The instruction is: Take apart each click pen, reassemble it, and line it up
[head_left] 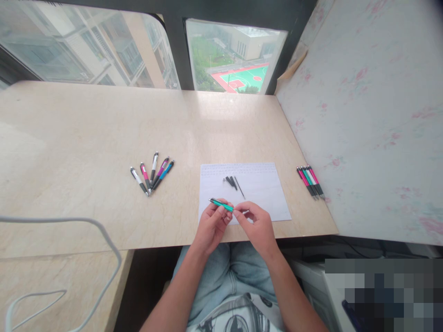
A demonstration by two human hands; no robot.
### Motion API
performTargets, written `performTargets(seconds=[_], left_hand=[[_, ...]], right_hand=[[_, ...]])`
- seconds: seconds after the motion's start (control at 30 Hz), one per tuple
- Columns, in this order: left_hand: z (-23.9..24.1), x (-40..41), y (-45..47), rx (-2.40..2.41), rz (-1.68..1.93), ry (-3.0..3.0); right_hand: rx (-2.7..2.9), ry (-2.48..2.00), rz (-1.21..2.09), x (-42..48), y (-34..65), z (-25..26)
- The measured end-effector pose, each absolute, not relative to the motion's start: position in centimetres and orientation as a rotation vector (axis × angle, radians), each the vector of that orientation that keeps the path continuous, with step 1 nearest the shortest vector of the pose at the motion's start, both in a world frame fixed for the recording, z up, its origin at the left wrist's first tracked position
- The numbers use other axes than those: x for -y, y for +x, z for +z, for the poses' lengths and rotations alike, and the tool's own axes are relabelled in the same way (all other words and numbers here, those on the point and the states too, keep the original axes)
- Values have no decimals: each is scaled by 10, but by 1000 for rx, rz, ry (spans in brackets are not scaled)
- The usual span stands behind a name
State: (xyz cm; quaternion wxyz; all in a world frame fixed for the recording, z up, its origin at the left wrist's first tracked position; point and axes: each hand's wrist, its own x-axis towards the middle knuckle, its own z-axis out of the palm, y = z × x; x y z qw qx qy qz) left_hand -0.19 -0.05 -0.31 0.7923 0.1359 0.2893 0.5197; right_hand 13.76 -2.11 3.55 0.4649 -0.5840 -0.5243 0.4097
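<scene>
A green pen barrel with a dark clip end lies across the fingers of my left hand, which is closed around it. My right hand pinches at the barrel's right end; whether a small part sits between those fingertips is hidden. Both hands are over the near part of a white sheet of paper. On the paper, just beyond the hands, lie a thin ink refill, black grip pieces and a tiny metal piece.
To the left several pens are fanned out on the pale tabletop. Several more pens lie side by side near the wallpapered wall at right. A grey cable loops over the left front edge. Windows stand behind.
</scene>
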Motion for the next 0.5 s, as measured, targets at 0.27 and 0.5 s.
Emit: performTargets(seconds=[0.27, 0.5], left_hand=[[-2, 1, -2, -631, 1114, 297], [0, 1, -1, -630, 1115, 304]], right_hand=[[1260, -1453, 1014, 22, 138, 35], [1262, -1455, 985, 21, 137, 37]])
